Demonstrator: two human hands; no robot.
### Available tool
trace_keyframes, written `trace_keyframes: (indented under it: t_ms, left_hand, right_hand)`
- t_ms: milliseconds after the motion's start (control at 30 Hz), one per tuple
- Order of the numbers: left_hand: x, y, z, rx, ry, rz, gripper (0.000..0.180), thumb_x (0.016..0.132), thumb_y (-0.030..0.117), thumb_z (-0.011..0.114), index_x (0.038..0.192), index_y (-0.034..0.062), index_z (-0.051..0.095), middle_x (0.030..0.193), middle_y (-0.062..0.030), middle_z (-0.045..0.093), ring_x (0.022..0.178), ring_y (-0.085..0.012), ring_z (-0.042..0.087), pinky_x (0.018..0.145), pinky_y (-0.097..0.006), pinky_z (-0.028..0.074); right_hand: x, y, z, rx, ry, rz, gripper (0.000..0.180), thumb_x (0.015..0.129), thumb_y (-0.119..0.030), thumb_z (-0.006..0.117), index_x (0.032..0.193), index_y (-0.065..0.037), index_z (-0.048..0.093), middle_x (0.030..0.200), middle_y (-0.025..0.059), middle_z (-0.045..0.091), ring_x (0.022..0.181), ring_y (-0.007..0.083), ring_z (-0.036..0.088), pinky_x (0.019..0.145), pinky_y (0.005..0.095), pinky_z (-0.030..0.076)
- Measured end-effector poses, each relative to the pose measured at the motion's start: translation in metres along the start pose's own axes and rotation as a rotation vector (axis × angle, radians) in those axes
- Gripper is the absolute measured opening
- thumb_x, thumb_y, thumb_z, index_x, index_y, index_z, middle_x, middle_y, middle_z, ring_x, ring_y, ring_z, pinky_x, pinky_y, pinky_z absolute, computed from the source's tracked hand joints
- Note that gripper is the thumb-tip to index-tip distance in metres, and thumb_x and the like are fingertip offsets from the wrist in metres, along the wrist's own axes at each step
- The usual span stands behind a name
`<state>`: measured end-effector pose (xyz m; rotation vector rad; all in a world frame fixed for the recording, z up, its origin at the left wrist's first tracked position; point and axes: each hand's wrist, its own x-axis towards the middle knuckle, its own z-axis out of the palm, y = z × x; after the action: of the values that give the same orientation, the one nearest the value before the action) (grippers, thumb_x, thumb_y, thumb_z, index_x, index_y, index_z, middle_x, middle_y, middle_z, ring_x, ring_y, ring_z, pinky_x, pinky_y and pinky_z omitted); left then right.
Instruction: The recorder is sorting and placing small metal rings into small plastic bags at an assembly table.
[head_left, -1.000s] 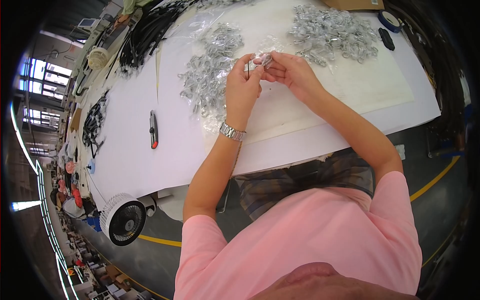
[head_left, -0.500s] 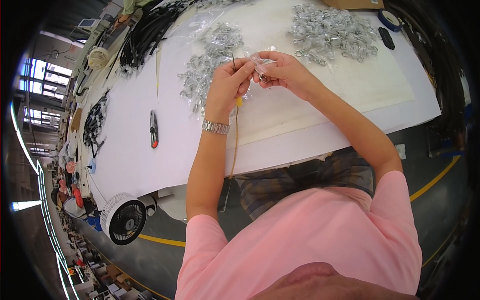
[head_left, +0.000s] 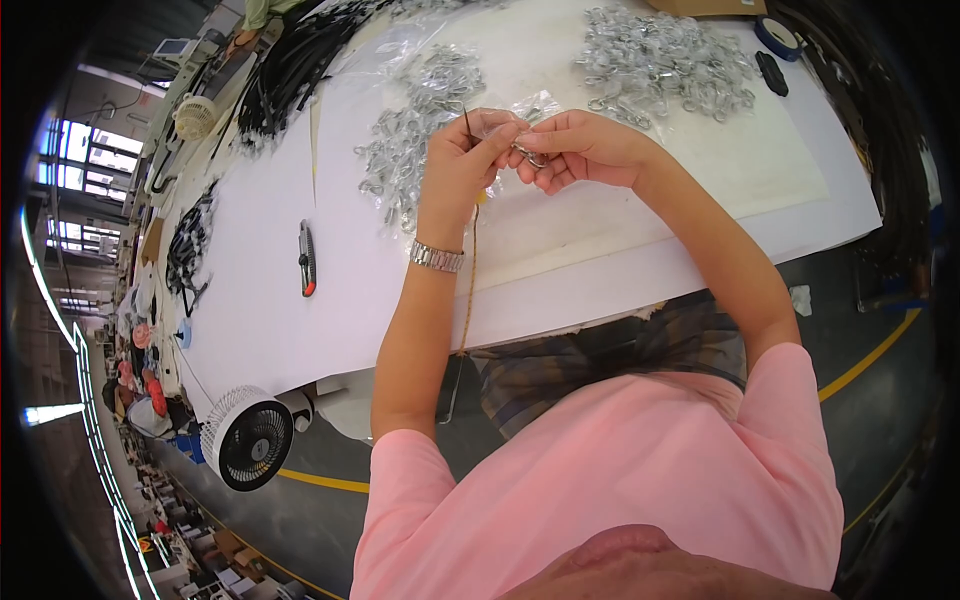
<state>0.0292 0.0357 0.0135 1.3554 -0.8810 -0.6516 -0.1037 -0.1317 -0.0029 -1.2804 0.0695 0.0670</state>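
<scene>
My left hand (head_left: pixel 462 165), with a metal watch on its wrist, is closed around a thin tool with a dark tip (head_left: pixel 467 124) and a yellow end (head_left: pixel 481 197). A brown cord (head_left: pixel 472 270) hangs below it. My right hand (head_left: pixel 590 150) pinches a small silver metal hook (head_left: pixel 530 157), and the fingertips of both hands meet at it. Just beyond them lies a crumpled clear plastic wrapper (head_left: pixel 537 103). To the left a heap of metal hooks in clear plastic (head_left: pixel 395 150) spreads over the white table; a second heap (head_left: pixel 670 65) lies far right.
A box cutter (head_left: pixel 307 258) lies at left on the table (head_left: pixel 345 320). Black straps (head_left: pixel 290 75) and a smaller black bundle (head_left: pixel 190 240) are farther left. Blue tape (head_left: pixel 778 40) and a black object (head_left: pixel 771 75) sit far right. A fan (head_left: pixel 250 440) stands by the near-left edge.
The clear plastic that was between my fingers now shows beyond my hands. My right hand has shifted slightly right and nearer, and the metal hook is more exposed.
</scene>
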Motion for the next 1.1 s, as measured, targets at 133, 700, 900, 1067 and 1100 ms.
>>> trace_keyframes:
  t_ms: [133,700,900,1067,1100]
  left_hand:
    - [0.001,0.002,-0.008,-0.156,-0.131,-0.068,0.014,0.099,0.010,0.069,0.107,-0.0008,0.072,0.076,-0.0002,0.065,0.056,-0.0014,0.046,0.045,-0.017,0.028]
    - [0.007,0.011,-0.033,0.198,-0.254,-0.074,0.036,0.107,0.016,0.051,0.136,-0.0013,0.063,0.081,-0.0015,0.066,0.070,-0.0046,0.044,0.061,-0.020,0.039]
    - [-0.005,0.017,-0.022,0.303,-0.315,-0.072,0.034,0.106,0.016,0.052,0.132,-0.0003,0.066,0.089,-0.0047,0.073,0.067,-0.0049,0.045,0.059,-0.021,0.038]
    - [-0.003,0.014,-0.009,0.231,-0.314,-0.178,0.031,0.105,0.015,0.053,0.129,0.0002,0.066,0.084,-0.0035,0.071,0.063,-0.0036,0.044,0.055,-0.021,0.036]
    - [-0.003,0.015,-0.007,0.148,-0.300,-0.201,0.029,0.105,0.014,0.053,0.126,0.0006,0.067,0.082,-0.0029,0.070,0.061,-0.0033,0.044,0.053,-0.020,0.034]
  right_hand:
    - [0.002,0.008,-0.009,0.365,-0.160,0.107,0.026,0.105,-0.025,0.063,0.113,-0.001,0.070,0.095,0.0036,0.073,0.079,0.0069,0.069,0.069,0.0226,0.058]
    - [-0.004,-0.005,0.006,-0.107,0.148,0.020,0.026,0.099,-0.029,0.070,0.101,-0.004,0.076,0.079,-0.0030,0.069,0.066,0.0051,0.060,0.063,0.0215,0.051]
    - [0.001,0.001,0.001,-0.237,0.289,-0.050,0.026,0.098,-0.029,0.072,0.094,-0.004,0.078,0.075,-0.0015,0.068,0.063,0.0066,0.060,0.060,0.0218,0.050]
    - [0.002,0.004,0.004,-0.293,0.320,-0.131,0.023,0.097,-0.021,0.069,0.092,-0.001,0.078,0.074,0.0021,0.070,0.062,0.0094,0.062,0.059,0.0240,0.052]
    - [0.002,0.004,0.004,-0.292,0.321,-0.132,0.023,0.097,-0.021,0.069,0.092,-0.001,0.078,0.074,0.0021,0.070,0.062,0.0094,0.062,0.059,0.0240,0.052]
